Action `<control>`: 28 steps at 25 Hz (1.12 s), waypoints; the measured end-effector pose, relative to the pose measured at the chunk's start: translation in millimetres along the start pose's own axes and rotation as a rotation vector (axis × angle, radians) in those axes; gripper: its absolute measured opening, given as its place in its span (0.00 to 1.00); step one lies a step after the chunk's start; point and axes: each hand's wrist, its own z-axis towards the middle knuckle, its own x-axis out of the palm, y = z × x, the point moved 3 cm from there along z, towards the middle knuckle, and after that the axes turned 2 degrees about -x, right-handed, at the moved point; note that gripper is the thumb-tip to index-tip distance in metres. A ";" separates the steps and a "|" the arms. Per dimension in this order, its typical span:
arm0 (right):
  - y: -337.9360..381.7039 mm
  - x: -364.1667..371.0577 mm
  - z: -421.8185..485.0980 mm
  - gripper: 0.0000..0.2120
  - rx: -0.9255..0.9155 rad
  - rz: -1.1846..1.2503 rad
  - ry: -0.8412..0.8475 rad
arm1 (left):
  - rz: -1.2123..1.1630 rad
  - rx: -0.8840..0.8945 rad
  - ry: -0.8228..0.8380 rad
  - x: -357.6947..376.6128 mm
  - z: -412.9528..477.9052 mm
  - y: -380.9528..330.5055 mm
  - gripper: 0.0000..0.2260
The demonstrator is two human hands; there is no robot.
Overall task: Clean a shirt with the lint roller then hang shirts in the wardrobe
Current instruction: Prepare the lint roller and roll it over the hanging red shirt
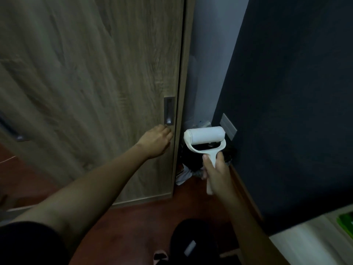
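A white lint roller [205, 137] stands upright in my right hand [216, 169], which grips its handle, roller head on top. My left hand [156, 141] reaches out to the wooden wardrobe door [91, 77] and rests against it just below the recessed metal handle [169, 110], near the door's right edge. Its fingers are curled against the wood and hold nothing. The door looks shut against its frame. No shirt is clearly visible.
A dark blue wall [296, 92] with a grey switch plate [228, 126] stands at the right. Dark and white items [188, 169] lie on the floor in the gap beside the wardrobe. A white surface [315, 243] is at bottom right. The floor [133, 226] is reddish wood.
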 end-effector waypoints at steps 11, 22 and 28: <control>3.1 10.8 98.2 0.03 0.005 0.073 -0.001 | 0.461 0.408 0.003 47.0 94.0 74.5 0.11; 30.2 74.5 104.0 0.07 -0.009 0.112 0.010 | 0.406 0.296 0.011 61.3 19.5 127.1 0.07; 60.5 154.5 87.2 0.02 -0.073 0.070 0.073 | 0.346 0.223 0.123 58.1 -78.7 187.7 0.22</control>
